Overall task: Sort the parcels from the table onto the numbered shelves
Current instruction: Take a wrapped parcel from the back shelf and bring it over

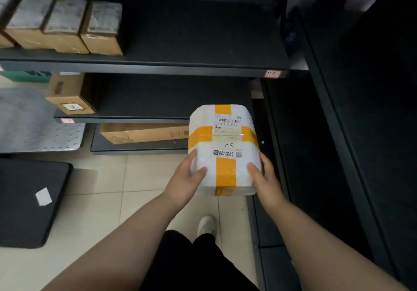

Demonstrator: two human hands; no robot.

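The shelves (158,67) are big, dark and fill the top of the view, from nine o'clock to three o'clock. The upper shelf has a tag (273,73) that reads 1-7, and brown boxes (65,29) stand in a row on it at ten o'clock. A white parcel (223,148) with orange tape sits near the middle, held in the air in front of the lower shelf. It has 1-8 written on it. The left hand (187,180) has its grip closed on the parcel's left side. The right hand (266,180) grips the right side.
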